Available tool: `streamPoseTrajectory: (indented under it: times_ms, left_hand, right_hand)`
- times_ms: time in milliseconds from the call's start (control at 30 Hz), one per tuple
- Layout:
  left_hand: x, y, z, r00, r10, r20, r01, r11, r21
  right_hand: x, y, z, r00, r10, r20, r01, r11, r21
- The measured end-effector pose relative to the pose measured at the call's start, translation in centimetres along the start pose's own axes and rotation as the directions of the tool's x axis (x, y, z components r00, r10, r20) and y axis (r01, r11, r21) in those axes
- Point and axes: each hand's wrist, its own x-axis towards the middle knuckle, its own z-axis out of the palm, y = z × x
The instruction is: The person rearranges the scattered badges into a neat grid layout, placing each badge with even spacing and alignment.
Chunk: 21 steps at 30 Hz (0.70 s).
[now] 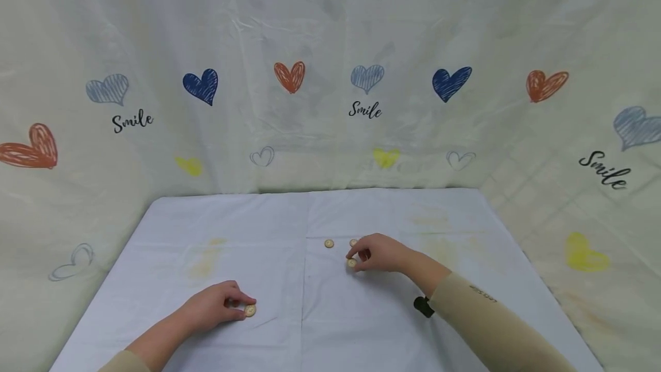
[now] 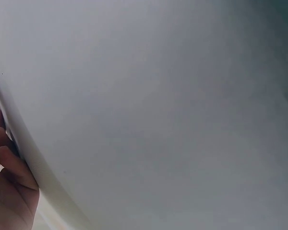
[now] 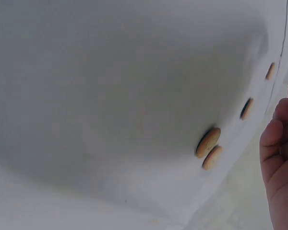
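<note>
In the head view my left hand (image 1: 214,306) pinches a small round wooden disc (image 1: 250,310) between thumb and fingers, low over the left part of the white-covered table. Only its curled fingers and palm show in the left wrist view, where the disc is out of sight. Farther right, my right hand (image 1: 384,252) holds another wooden disc (image 1: 352,263) at its fingertips. Just behind that hand lies a partly covered disc (image 1: 353,242), and a separate disc (image 1: 329,243) rests to its left. From the right wrist, several discs (image 3: 208,142) are visible on the cloth, two of them close together.
A white cloth (image 1: 273,228) with creases and faint yellowish patches covers the table. Behind and at both sides hangs a pale curtain (image 1: 320,27) printed with hearts and "Smile". A small black object (image 1: 424,306) sits by the right sleeve's cuff.
</note>
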Motion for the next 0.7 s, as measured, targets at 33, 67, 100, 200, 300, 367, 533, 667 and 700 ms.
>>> streamPoseTrajectory:
  times_ms: [33, 67, 100, 200, 300, 367, 533, 667, 700]
  left_hand:
    - [-0.1, 0.0, 0.0, 1.0, -0.001, -0.002, 0.001, 1.0, 0.002]
    - [-0.1, -0.1, -0.1, 1.0, -0.001, -0.004, 0.001, 1.0, 0.004]
    - [-0.1, -0.1, -0.1, 1.0, -0.001, -0.005, 0.001, 1.0, 0.004]
    - [-0.2, 0.0, -0.2, 1.0, -0.003, -0.005, 0.003, 1.0, -0.003]
    - [-0.1, 0.0, -0.2, 1.0, -0.005, -0.004, 0.005, 1.0, -0.006]
    - [-0.1, 0.0, -0.2, 1.0, -0.006, -0.005, 0.006, 1.0, -0.002]
    - [-0.1, 0.0, -0.2, 1.0, -0.003, -0.011, 0.003, 1.0, 0.009]
    - [-0.1, 0.0, -0.1, 1.0, -0.004, -0.003, 0.004, 1.0, -0.001]
    - [-0.1, 0.0, -0.1, 1.0, -0.005, -0.002, 0.004, 1.0, -0.002]
  right_hand:
    - [-0.2, 0.3, -0.2, 1.0, 0.007, -0.009, -0.007, 1.0, 0.009]
    - [-0.3, 0.7, -0.5, 1.0, 0.014, -0.018, -0.014, 1.0, 0.013]
    - [-0.4, 0.9, -0.6, 1.0, 0.016, -0.026, -0.016, 1.0, 0.019]
    - [-0.5, 1.7, -0.8, 0.999, 0.024, -0.03, -0.024, 1.0, 0.016]
    - [-0.3, 2.2, -0.7, 0.999, 0.032, -0.03, -0.032, 0.999, 0.007]
    - [-0.1, 2.4, -0.6, 0.999, 0.042, -0.027, -0.042, 0.999, 0.002]
    - [0.6, 2.7, -0.1, 0.998, 0.058, -0.017, -0.059, 0.998, -0.027]
    - [1.2, 2.7, 0.2, 0.997, 0.078, -0.007, -0.078, 0.995, -0.067]
    - [1.3, 2.7, 0.3, 0.997, 0.083, -0.006, -0.083, 0.994, -0.078]
